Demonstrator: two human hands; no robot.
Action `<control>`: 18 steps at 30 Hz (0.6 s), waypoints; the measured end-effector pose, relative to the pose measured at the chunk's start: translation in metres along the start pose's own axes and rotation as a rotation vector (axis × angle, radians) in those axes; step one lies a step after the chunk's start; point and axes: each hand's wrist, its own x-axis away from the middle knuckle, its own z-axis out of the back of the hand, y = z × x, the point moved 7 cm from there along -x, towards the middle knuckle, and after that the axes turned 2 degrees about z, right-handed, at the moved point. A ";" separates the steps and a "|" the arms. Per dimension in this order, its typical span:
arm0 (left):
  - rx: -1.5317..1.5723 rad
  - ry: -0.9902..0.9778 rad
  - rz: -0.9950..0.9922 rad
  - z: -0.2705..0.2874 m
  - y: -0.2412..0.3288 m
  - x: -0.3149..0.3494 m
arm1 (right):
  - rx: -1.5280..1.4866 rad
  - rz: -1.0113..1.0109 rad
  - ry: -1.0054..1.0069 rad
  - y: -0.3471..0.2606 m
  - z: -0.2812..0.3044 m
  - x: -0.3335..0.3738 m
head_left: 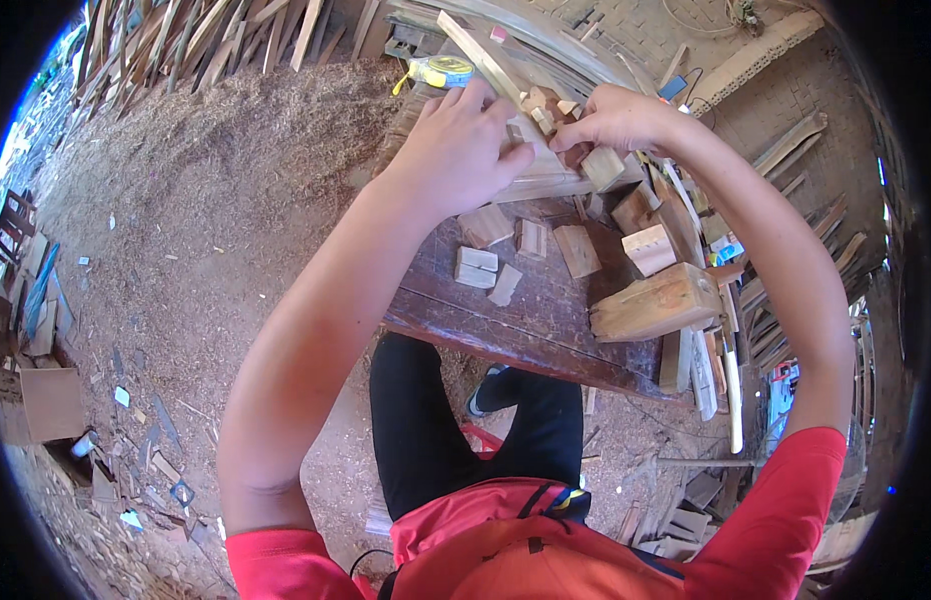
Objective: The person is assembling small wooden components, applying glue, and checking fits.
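My left hand (470, 145) reaches over the far part of a dark red-brown wooden bench (485, 310). Its thumb stands apart from the fingers, and the fingertips lie beside a long pale wood strip (475, 50). Just beyond them is a yellow tape measure (443, 70). My right hand (620, 120) is curled, thumb and fingers drawn together next to a few small wood pieces (541, 118); whatever is between its fingers is hidden. Close below that hand sits a pale wood block (603, 168). Several small blocks (476, 267) lie on the bench nearer to me.
A large wood block (655, 303) lies at the bench's right, beside a cut block (648, 248). Long offcuts (732, 385) stick out past the right edge. Wood sticks (215, 35) are heaped at the far left, and shavings (235, 130) cover the ground.
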 end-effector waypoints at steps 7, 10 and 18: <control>0.020 -0.080 0.035 -0.010 -0.005 0.003 | -0.010 0.088 -0.005 0.009 -0.001 -0.008; 0.028 -0.088 0.041 -0.012 -0.006 0.002 | -0.106 0.125 -0.032 0.008 -0.003 -0.004; 0.016 -0.103 0.060 -0.011 -0.006 0.002 | -0.015 0.082 0.008 0.003 0.001 0.001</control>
